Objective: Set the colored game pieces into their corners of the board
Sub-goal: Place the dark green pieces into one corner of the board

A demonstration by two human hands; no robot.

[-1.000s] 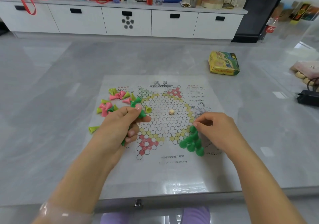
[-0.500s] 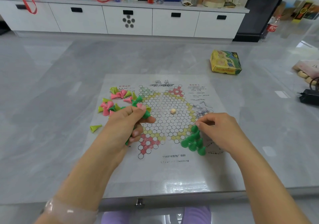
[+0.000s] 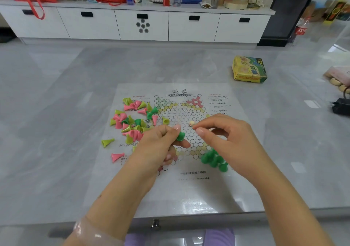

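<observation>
Two bare forearms come into the picture from the bottom edge, no sleeves on either one. On the left wrist there's a bangle (image 3: 89, 230), pale and translucent with a glassy, faintly pinkish sheen, smooth and rounded all the way across. The left hand (image 3: 157, 149) has neat, short nails with a light natural gloss, no rings to be seen. The right hand (image 3: 225, 137) is the same: plain nails, bare fingers, nothing on the wrist. Down at the bottom edge, a strip of lilac-purple clothing (image 3: 217, 236) shows, soft-looking fabric, mostly cut off by the frame.
</observation>
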